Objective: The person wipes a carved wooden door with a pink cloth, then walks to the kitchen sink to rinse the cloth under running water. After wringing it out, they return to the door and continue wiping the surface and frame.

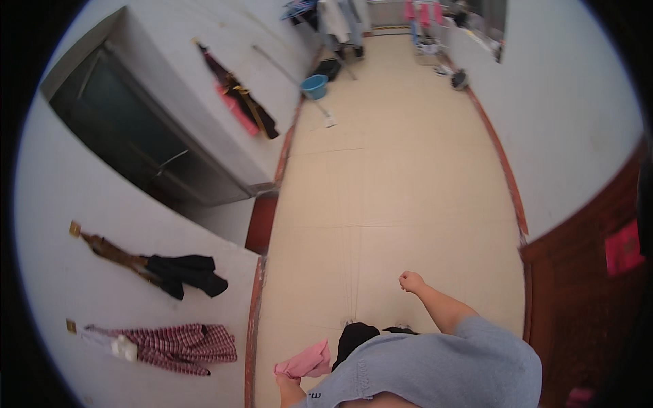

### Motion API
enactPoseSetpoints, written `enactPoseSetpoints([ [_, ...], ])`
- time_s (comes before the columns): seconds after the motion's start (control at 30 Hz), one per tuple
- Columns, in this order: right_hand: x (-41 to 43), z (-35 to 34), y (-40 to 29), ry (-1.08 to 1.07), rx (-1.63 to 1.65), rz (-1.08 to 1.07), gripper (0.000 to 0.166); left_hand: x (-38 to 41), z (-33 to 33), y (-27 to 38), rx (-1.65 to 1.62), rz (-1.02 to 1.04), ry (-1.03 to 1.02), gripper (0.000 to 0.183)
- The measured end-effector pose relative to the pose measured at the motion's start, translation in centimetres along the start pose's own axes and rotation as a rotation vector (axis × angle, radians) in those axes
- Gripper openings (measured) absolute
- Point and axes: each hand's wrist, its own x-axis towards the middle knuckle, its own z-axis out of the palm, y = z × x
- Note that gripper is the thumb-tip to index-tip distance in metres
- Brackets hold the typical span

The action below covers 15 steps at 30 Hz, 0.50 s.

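My left hand (288,380) is low in the view, left of my body, closed on a pink cloth (306,360) that hangs out to its upper right. My right hand (411,282) is held out in front of me over the tiled floor (403,194), its fingers curled and nothing visible in them. Parts of my shoes show below my dark trousers (354,340).
On the left wall hang a checked garment (178,347), dark clothes (189,270) and more clothes (245,102) past a doorway (137,127). A blue basin (314,86), a mop (330,118) and drying racks with clothes stand farther off. A wooden door (571,285) is at right.
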Motion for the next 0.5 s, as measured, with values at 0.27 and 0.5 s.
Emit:
enactPoseSetpoints([
  [0.27,13.1,1.7,-12.3,-0.098,0.158,0.058,0.021,11.5,6.1,7.9,0.077,-0.049,0.465,0.023],
  [0.5,13.7,1.2,-18.5,-0.266,-0.057,0.519,0.020,27.4,27.5,21.5,-0.072,0.068,0.245,0.022],
])
